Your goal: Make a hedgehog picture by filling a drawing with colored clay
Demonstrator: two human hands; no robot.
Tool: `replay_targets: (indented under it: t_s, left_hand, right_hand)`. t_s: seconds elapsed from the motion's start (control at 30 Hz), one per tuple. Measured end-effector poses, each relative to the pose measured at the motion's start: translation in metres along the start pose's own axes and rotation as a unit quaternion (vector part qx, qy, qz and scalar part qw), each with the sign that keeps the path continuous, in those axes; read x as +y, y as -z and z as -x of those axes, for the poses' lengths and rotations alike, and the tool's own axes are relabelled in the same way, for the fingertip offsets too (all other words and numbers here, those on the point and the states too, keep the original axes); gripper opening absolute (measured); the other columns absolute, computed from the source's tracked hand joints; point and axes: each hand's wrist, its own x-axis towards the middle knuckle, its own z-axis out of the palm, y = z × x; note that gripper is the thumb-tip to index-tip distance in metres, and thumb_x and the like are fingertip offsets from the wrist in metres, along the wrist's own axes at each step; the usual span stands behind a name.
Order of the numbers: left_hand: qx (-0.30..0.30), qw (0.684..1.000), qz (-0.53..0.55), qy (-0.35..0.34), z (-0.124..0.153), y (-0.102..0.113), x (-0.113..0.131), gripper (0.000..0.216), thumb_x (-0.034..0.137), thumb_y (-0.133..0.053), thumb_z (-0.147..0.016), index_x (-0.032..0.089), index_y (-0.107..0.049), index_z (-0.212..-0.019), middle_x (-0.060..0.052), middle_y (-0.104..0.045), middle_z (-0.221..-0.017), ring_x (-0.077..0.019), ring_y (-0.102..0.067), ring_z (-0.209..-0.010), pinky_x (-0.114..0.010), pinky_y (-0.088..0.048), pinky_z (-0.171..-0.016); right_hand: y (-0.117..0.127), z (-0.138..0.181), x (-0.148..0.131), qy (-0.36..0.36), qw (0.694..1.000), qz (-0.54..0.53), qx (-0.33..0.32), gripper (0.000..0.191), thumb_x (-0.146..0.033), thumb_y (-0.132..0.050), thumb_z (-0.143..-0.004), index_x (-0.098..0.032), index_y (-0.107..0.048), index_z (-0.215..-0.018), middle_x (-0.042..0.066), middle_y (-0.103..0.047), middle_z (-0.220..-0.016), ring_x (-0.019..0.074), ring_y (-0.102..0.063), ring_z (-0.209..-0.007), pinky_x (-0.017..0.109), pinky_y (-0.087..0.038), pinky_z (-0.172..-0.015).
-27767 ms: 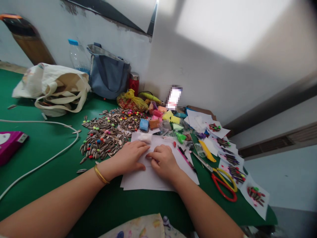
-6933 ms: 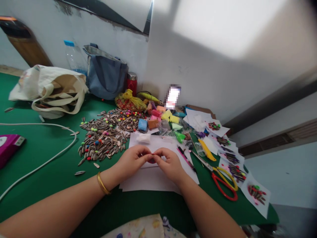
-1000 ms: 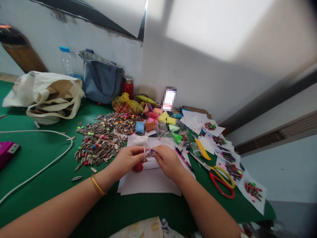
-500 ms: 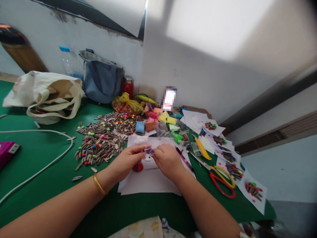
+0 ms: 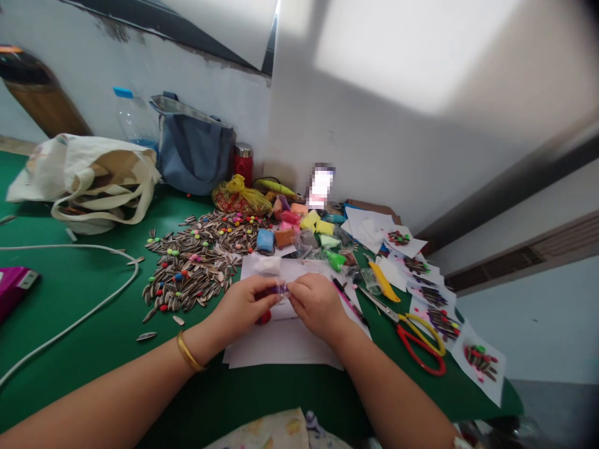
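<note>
My left hand (image 5: 243,305) and my right hand (image 5: 317,305) meet fingertip to fingertip over a stack of white paper (image 5: 285,343) on the green table (image 5: 93,293). Between their pinched fingers is a small purple lump in a clear wrapper (image 5: 279,289). A red lump of clay (image 5: 264,317) lies on the paper just under my left hand. A gold bangle (image 5: 188,352) is on my left wrist.
A heap of striped sunflower seeds with coloured dots (image 5: 196,262) lies left of the paper. Clay blocks (image 5: 299,227), red-and-yellow scissors (image 5: 418,346), a yellow tool (image 5: 382,282), seed pictures on paper (image 5: 482,365), a white cable (image 5: 79,318), tote bags (image 5: 93,181) and a red flask (image 5: 242,163) surround it.
Both hands have sunk slightly toward the paper and closed tighter on the purple lump. The red lump, held 6.9 s ago, now lies on the paper.
</note>
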Motion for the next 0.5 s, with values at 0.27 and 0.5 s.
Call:
replay_targets:
  t_s: [0.27,0.5]
  left_hand:
    - [0.011,0.987,-0.153,-0.054,0.0016,0.0032,-0.0006,0.011,0.027,-0.067,-0.081,0.024,-0.073,-0.089,-0.002,-0.073,-0.088,-0.02,-0.067,-0.082,-0.029,-0.05,-0.075]
    - [0.023,0.985,-0.16,-0.065,0.0042,0.002,0.003,0.013,0.026,-0.062,-0.084,0.022,-0.071,-0.092,-0.002,-0.073,-0.087,-0.0186,-0.067,-0.079,-0.029,-0.051,-0.073]
  right_hand:
    - [-0.0031,-0.0028,-0.0047,0.004,1.0,0.003,-0.022,0.017,-0.02,-0.049,-0.093,-0.018,-0.063,-0.084,0.005,-0.065,-0.079,0.0196,-0.054,-0.077,0.033,-0.034,-0.071]
    - [-0.0001,-0.0025,-0.0018,-0.028,0.999,-0.003,-0.021,0.014,-0.018,-0.051,-0.09,-0.018,-0.064,-0.087,0.005,-0.063,-0.078,0.0204,-0.054,-0.077,0.032,-0.035,-0.071]
